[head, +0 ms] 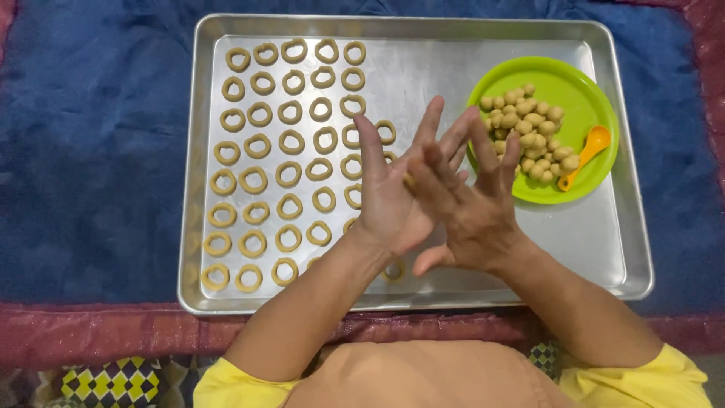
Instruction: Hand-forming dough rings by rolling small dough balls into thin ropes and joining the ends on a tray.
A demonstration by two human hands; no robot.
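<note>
My left hand [387, 202] is palm up over the middle of a metal baking tray [604, 249]. My right hand [477, 211] lies across it, palm down, fingers spread. A small piece of tan dough [408, 181] shows pressed between the two palms. Rows of tan dough rings [253, 180] cover the tray's left half, some hidden under my hands. A lime green plate [581, 91] at the tray's right holds a heap of small dough balls [529, 128] and an orange spoon [585, 155].
The tray rests on a dark blue cloth [91, 151] with a red border [91, 332] along the near edge. A patterned fabric [113, 381] shows at the bottom left. My yellow sleeves and lap fill the bottom middle.
</note>
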